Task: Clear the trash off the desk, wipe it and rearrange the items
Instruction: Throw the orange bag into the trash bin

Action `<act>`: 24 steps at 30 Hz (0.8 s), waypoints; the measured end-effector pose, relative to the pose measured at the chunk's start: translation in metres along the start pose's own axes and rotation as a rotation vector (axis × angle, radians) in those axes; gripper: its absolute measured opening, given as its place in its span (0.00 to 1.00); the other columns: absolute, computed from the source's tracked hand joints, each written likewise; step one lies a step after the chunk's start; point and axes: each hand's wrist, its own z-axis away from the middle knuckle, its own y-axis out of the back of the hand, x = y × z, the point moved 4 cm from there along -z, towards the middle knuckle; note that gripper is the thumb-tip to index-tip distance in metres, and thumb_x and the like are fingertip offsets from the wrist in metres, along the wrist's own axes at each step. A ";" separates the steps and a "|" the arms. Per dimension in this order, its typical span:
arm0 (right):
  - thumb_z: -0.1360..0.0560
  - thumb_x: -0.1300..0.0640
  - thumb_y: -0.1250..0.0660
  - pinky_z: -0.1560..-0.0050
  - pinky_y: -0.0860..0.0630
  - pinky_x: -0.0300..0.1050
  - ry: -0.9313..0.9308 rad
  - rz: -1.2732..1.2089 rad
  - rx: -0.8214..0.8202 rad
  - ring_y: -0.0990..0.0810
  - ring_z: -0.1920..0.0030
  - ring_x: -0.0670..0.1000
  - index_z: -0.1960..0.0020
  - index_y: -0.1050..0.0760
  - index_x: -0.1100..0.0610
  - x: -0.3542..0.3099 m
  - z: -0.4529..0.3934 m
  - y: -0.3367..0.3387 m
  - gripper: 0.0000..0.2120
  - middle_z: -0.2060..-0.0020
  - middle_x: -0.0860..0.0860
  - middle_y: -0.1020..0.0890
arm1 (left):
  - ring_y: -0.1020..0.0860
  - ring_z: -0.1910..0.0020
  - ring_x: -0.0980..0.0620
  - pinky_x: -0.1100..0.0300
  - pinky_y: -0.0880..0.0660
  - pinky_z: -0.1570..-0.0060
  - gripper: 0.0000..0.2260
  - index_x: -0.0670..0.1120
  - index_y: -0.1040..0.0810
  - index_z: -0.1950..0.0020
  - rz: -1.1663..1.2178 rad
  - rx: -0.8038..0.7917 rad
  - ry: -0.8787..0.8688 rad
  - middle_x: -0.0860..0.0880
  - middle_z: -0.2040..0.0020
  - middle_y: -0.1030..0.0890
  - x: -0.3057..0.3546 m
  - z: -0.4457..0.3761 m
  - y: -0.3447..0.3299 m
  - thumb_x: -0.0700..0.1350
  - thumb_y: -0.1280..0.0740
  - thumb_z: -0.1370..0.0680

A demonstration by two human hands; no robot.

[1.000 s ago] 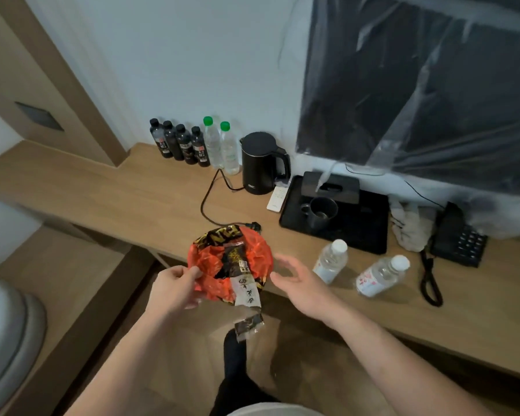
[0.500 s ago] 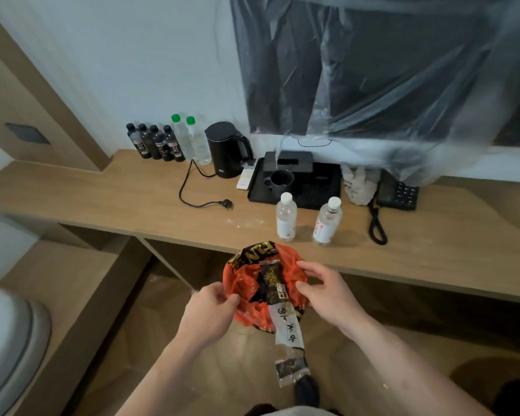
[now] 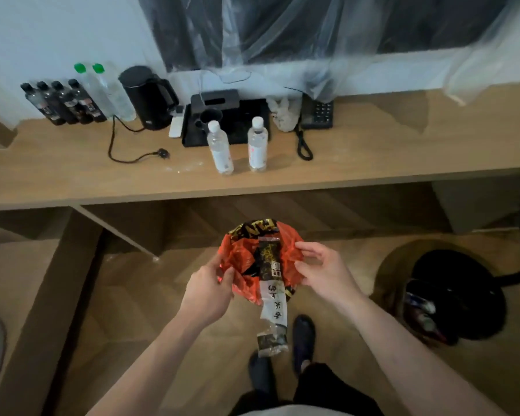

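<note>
A crumpled orange and black snack wrapper (image 3: 246,256) hangs over the floor in front of the wooden desk (image 3: 373,163), with a clear printed strip dangling below it. My left hand (image 3: 207,291) pinches its left edge and my right hand (image 3: 324,273) grips its right edge. Two clear water bottles (image 3: 221,148) with white caps stand near the desk's front edge. A crumpled pale cloth (image 3: 282,114) lies beside the black phone (image 3: 317,115).
A black bin (image 3: 457,295) with trash inside stands on the floor at the right. At the desk's back are dark bottles (image 3: 62,102), two green-capped bottles (image 3: 102,88), a black kettle (image 3: 149,96) with loose cord, a remote and a black tray (image 3: 237,121) with a mug.
I have stepped back from the desk, carrying the wrapper away from its edge and lower. My right hand closed on the wrapper's right side. The bin has come into view.
</note>
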 end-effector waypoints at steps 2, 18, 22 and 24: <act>0.22 0.59 0.26 0.41 0.16 0.53 -0.027 -0.017 0.036 0.17 0.40 0.44 0.37 0.20 0.40 0.018 0.021 0.022 0.19 0.42 0.40 0.18 | 0.16 0.61 0.56 0.57 0.17 0.57 0.21 0.59 0.34 0.21 -0.001 -0.050 -0.035 0.56 0.56 0.16 0.015 0.014 -0.019 0.49 0.39 0.14; 0.20 0.59 0.29 0.49 0.14 0.51 -0.150 -0.077 0.155 0.12 0.56 0.49 0.31 0.25 0.43 0.177 0.131 0.287 0.20 0.41 0.39 0.19 | 0.17 0.53 0.50 0.49 0.17 0.50 0.21 0.58 0.32 0.23 -0.014 -0.199 -0.080 0.57 0.50 0.20 0.184 0.081 -0.277 0.45 0.38 0.16; 0.21 0.56 0.29 0.44 0.16 0.51 -0.191 -0.033 0.160 0.14 0.47 0.45 0.27 0.25 0.45 0.214 0.136 0.346 0.23 0.37 0.41 0.19 | 0.16 0.51 0.50 0.51 0.17 0.49 0.20 0.56 0.30 0.24 -0.056 -0.253 0.002 0.52 0.45 0.16 0.219 0.084 -0.340 0.46 0.37 0.16; 0.21 0.56 0.28 0.44 0.16 0.51 -0.198 -0.023 0.153 0.15 0.46 0.45 0.27 0.25 0.46 0.226 0.133 0.365 0.24 0.38 0.41 0.19 | 0.16 0.53 0.51 0.51 0.16 0.51 0.21 0.56 0.29 0.24 -0.025 -0.292 0.050 0.53 0.46 0.16 0.231 0.082 -0.360 0.44 0.38 0.17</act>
